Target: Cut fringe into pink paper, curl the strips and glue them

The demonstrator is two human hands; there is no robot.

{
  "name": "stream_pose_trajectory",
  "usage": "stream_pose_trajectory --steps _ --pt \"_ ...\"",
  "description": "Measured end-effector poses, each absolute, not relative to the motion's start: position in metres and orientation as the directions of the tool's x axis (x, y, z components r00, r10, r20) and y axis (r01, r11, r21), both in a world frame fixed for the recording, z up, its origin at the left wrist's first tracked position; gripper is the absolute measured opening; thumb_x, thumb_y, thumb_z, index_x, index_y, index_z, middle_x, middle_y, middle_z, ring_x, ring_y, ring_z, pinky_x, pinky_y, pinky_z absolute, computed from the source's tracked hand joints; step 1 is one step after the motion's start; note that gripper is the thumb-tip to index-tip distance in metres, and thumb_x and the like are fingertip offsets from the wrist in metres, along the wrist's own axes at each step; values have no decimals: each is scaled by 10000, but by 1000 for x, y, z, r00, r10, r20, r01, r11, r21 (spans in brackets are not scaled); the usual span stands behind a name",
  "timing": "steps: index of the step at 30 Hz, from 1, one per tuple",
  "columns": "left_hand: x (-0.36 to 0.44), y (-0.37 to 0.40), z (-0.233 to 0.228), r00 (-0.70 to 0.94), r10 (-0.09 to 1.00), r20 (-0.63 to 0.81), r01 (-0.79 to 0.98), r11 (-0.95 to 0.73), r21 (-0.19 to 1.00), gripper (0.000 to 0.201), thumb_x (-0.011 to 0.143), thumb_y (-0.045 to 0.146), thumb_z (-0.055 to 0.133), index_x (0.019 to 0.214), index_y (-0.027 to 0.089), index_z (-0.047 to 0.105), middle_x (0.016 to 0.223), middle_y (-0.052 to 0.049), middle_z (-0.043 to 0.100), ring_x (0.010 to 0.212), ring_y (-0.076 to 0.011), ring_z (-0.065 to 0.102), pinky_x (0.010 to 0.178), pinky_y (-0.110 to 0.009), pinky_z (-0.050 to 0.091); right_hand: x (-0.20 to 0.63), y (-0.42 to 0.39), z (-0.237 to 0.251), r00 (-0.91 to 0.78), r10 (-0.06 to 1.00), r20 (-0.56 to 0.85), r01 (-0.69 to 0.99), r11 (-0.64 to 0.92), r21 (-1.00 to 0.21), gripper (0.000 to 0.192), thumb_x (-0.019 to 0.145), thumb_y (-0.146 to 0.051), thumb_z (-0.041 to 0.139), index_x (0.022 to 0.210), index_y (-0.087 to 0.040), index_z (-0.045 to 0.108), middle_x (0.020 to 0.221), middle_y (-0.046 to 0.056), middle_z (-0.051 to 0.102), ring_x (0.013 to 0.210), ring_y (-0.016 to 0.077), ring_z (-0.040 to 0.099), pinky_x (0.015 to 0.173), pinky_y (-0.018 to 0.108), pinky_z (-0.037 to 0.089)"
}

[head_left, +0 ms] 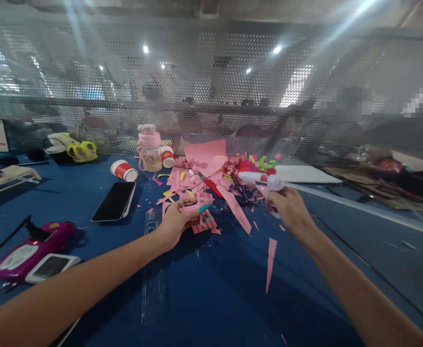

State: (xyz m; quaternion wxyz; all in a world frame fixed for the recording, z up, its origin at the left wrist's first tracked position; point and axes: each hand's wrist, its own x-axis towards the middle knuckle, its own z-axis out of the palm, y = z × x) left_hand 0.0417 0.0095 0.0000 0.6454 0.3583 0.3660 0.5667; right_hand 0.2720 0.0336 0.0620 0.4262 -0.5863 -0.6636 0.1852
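In the head view, the pile of paper scraps (211,180) — mostly pink, with yellow and green bits — lies on the blue table (211,299) and serves as the landmark for everything else.

The left hand (177,219) rests at the near-left edge of the pile, fingers curled around a pink paper piece (197,208) with a cut fringe along its lower side; thumb and fingers are closed on it, and a teal-painted nail shows at the tip. The right hand (287,207) is at the near-right edge of the pile, closed in a fist around a white glue gun (265,180), whose nozzle points left across the top of the scraps.

A long pink strip (270,262) lies alone on the table, nearer the person than the pile and between the two forearms.

Left of the pile lies a black phone (114,201), face up. Behind the phone, a red paper cup (124,170) lies on its side. At the far-left corner of the pile stands a pink bottle (149,149) with a second red cup (167,156) just beside it. Well to the left and nearer the person, a magenta case (27,250) rests with a small white device (51,267) touching its near edge.

Behind the pile runs a perforated metal screen (211,86) — what lies beyond it is blurred.
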Motion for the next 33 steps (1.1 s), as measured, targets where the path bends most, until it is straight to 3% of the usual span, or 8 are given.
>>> stream_pose_trajectory --steps 3,6,10,14,18,23,29,33 --pt "43 9 0 84 994 -63 -467 95 879 437 552 184 765 873 154 471 680 -33 672 560 -143 644 539 -226 513 262 33 52 55 984 172 165 161 -973 175 626 -332 539 563 -171 511 416 -39 412 339 74 323 348 223 253" --pt "43 9 -1 97 993 -61 -465 100 880 417 564 155 752 841 158 440 657 -39 669 549 -151 644 540 -237 517 251 26 49 -67 991 113 -43 111 -993 233 572 -331 664 680 -151 563 471 -46 472 338 58 355 332 208 279" --pt "43 8 -1 91 993 -76 -468 109 877 445 551 112 745 813 174 391 697 -56 677 568 -173 652 548 -260 524 246 13 53 -225 962 157 86 180 -980 226 646 -356 652 625 -147 571 366 -51 442 299 66 374 315 205 288" --pt "43 7 0 101 992 -72 -454 111 884 449 552 131 743 826 170 390 658 -56 671 556 -175 650 552 -260 521 246 7 58 -260 940 223 291 296 -910 239 660 -355 647 546 -155 583 326 -51 412 302 53 346 311 196 265" --pt "44 6 0 108 992 -66 -440 107 892 463 541 149 750 842 164 399 675 -58 669 573 -181 653 588 -288 526 245 6 57 -295 934 201 406 313 -859 196 626 -345 660 649 -152 642 405 -26 501 332 75 398 320 211 320" --pt "45 6 -1 82 995 -50 -410 80 909 504 506 185 776 843 166 403 657 -39 661 560 -175 650 561 -265 520 243 5 57 -366 921 132 451 300 -841 229 657 -358 624 692 -135 662 473 7 581 321 79 425 312 208 362" --pt "44 7 -3 73 997 -41 -398 67 915 505 515 187 776 876 160 424 643 -22 651 562 -172 652 562 -261 528 243 5 59 -381 907 179 471 357 -807 280 670 -354 606 819 -124 666 498 8 605 345 84 446 330 200 369" --pt "44 7 -3 76 996 -47 -407 74 911 481 529 154 767 865 159 424 631 -17 653 540 -148 644 546 -233 523 244 7 57 -361 912 196 472 360 -805 200 659 -327 618 717 -140 658 482 2 592 364 92 464 349 206 389"
